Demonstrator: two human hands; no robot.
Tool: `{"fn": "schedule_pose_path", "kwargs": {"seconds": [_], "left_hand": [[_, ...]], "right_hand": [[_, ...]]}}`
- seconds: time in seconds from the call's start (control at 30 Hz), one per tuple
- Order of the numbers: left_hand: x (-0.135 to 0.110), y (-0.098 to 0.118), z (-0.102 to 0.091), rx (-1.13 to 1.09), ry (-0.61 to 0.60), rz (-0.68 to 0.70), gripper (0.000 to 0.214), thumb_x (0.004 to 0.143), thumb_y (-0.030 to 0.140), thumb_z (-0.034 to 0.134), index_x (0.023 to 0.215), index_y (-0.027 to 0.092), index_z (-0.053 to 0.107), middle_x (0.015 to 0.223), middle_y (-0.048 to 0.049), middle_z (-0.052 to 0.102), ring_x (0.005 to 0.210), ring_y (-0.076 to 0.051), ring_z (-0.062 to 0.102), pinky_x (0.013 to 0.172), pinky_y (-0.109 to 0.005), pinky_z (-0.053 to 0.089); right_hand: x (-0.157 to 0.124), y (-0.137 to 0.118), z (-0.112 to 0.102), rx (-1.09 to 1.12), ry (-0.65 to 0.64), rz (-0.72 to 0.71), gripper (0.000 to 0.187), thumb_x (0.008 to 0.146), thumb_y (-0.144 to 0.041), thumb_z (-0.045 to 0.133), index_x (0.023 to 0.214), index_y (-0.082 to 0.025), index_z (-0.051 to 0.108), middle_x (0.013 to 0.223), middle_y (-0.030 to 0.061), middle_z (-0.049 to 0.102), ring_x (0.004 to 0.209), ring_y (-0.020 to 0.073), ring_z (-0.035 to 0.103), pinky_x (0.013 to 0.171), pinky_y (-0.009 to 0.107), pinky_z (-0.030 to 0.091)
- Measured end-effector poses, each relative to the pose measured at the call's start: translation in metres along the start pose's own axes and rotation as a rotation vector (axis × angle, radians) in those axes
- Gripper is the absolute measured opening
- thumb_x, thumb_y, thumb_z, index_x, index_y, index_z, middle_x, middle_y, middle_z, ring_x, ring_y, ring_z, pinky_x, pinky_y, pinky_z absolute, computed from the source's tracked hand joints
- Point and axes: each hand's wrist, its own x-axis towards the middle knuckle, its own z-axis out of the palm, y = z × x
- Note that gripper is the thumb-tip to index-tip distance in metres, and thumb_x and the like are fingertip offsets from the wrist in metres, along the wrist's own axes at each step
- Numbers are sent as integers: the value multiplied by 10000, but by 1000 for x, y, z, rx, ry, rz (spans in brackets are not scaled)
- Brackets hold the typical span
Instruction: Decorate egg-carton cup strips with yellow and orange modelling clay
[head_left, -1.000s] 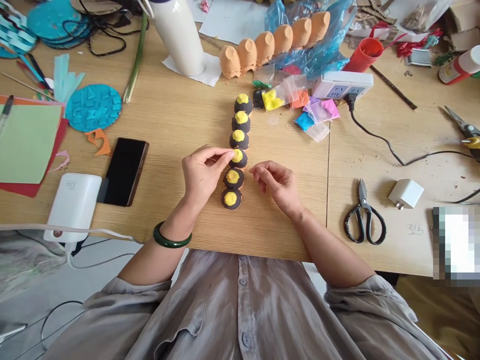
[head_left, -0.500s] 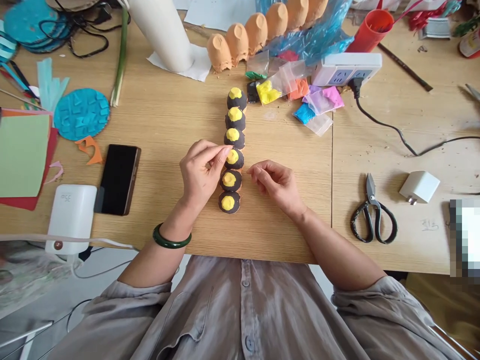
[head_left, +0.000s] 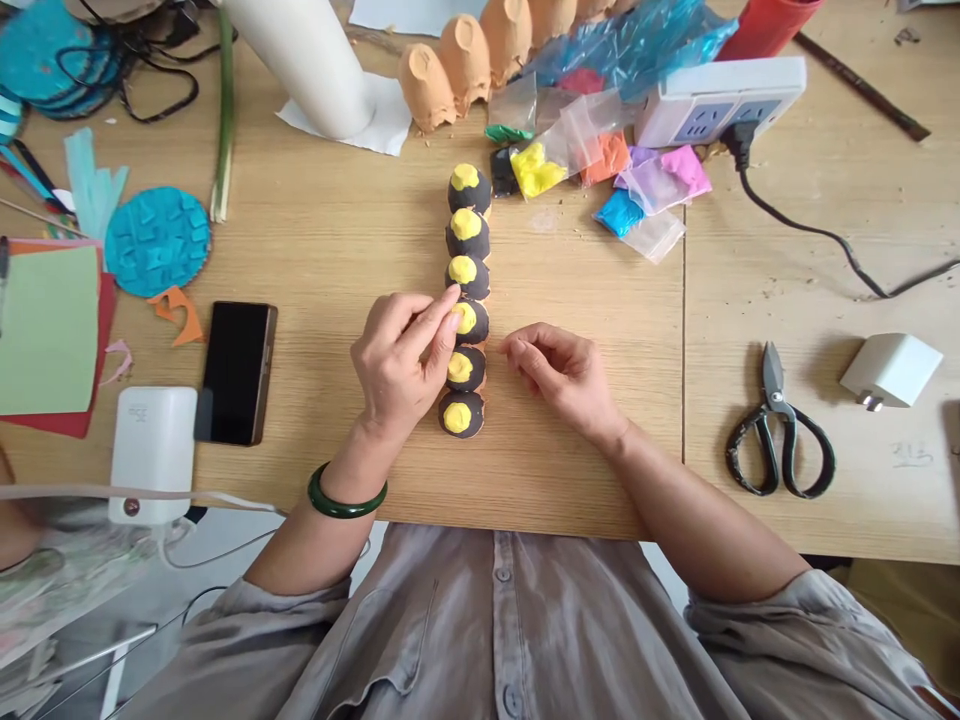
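Observation:
A row of several dark egg-carton cups topped with yellow clay (head_left: 465,300) runs down the middle of the wooden table (head_left: 330,250). My left hand (head_left: 401,360), with a green bangle on the wrist, has its fingers together, and the fingertips press on the yellow top of the fourth cup. My right hand (head_left: 559,370) rests on the table just right of the row, fingers curled in, apart from the cups; nothing shows in it.
Small bags of coloured clay (head_left: 600,170) and a power strip (head_left: 720,100) lie beyond the row, with an unpainted egg-carton strip (head_left: 465,55). Scissors (head_left: 780,435) and a white charger (head_left: 889,370) are at right. A phone (head_left: 236,370) and a white box (head_left: 150,450) are at left.
My left fingers have slid lower over the fourth cup's yellow top. The right hand has hardly moved. The view has tilted so the table sits higher in the frame.

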Motion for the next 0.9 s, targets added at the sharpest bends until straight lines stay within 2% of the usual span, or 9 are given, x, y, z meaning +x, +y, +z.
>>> {"fn": "schedule_pose_path", "kwargs": {"seconds": [0.17, 0.27, 0.37, 0.47, 0.63, 0.77, 0.9], "left_hand": [[-3, -1, -3, 2, -70, -45, 407, 1207, 467, 581, 1376, 277, 898, 1160, -119, 794, 980, -235, 705, 887, -370, 523], [-4, -3, -4, -89, -59, -42, 363, 1196, 428, 625, 1432, 307, 874, 1283, -123, 800, 1072, -251, 730, 928, -377, 545], [-2, -4, -6, -190, -30, -82, 342, 1187, 447, 651, 1439, 356, 863, 1352, -111, 780, 1190, -274, 730, 1033, -410, 565], [2, -3, -7, -277, -17, -212, 330, 1160, 532, 691, 1403, 393, 866, 1364, -102, 746, 1313, -296, 700, 1114, -458, 574], [8, -4, -6, -439, -143, -515, 485, 1012, 681, 855, 1401, 390, 838, 1444, -96, 703, 1303, -335, 698, 1001, -535, 641], [9, -5, -3, -501, -185, -673, 488, 946, 676, 920, 1340, 396, 853, 1453, -79, 738, 1319, -351, 692, 1001, -556, 649], [12, -6, -2, -580, -202, -818, 587, 812, 589, 1021, 1322, 356, 849, 1496, -55, 764, 1355, -352, 689, 1080, -549, 655]], "right_hand": [[0, 0, -1, 8, -3, -15, 395, 1041, -573, 778, 954, -188, 765, 756, -27, 641, 659, 110, 533, 676, 303, 476], [0, 1, -1, 7, -6, -26, 373, 1048, -548, 774, 956, -187, 760, 749, -30, 631, 655, 109, 526, 672, 303, 465], [0, 2, -1, 0, -7, -27, 380, 1052, -556, 767, 958, -188, 760, 745, -30, 625, 660, 111, 524, 656, 302, 446], [0, 3, -2, -5, -8, -28, 404, 1054, -582, 764, 960, -189, 758, 749, -29, 623, 663, 112, 518, 642, 302, 429], [0, 2, -2, 0, -15, -24, 436, 1056, -619, 768, 955, -196, 739, 766, -24, 631, 677, 117, 522, 651, 304, 434], [0, 0, -2, 9, -17, -27, 461, 1055, -639, 765, 921, -200, 720, 794, -19, 648, 677, 112, 520, 665, 309, 445], [0, 1, -2, 9, -18, -27, 460, 1057, -638, 760, 935, -195, 731, 794, -21, 650, 675, 109, 514, 665, 309, 439]]}}
